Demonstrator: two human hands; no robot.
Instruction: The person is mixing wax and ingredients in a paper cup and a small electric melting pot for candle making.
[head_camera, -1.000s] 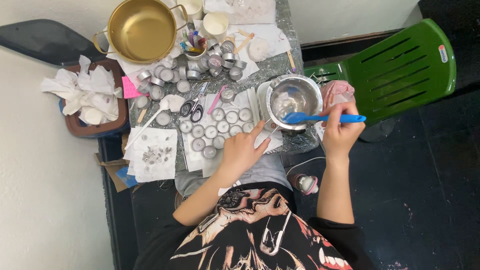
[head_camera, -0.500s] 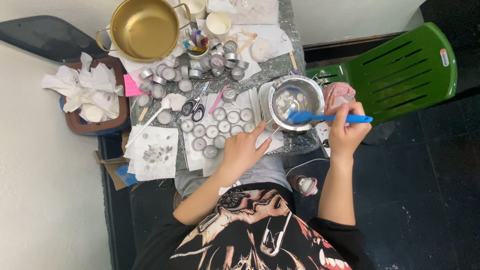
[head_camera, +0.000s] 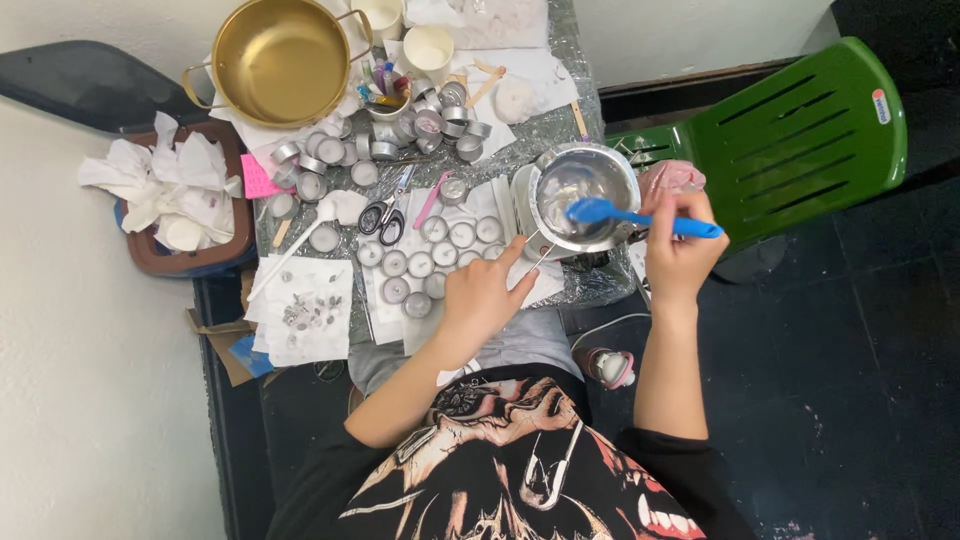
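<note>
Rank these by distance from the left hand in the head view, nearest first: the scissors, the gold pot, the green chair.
From the left hand:
1. Scissors, just up-left on the table.
2. Gold pot, at the table's far top-left corner.
3. Green chair, off to the right, beyond the table.

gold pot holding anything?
No, the gold pot at the table's far end shows only its bare shiny inside.

A makeshift home craft corner is seen from above, set against a plain white wall on a dark floor. A small foil-covered desk (head_camera: 560, 125) is crowded with small metal cups (head_camera: 410, 262), scissors (head_camera: 382, 214) and a brass pot (head_camera: 280, 58), flanked by a green plastic chair (head_camera: 800, 130) and a tissue-filled bin (head_camera: 180, 190).
</note>
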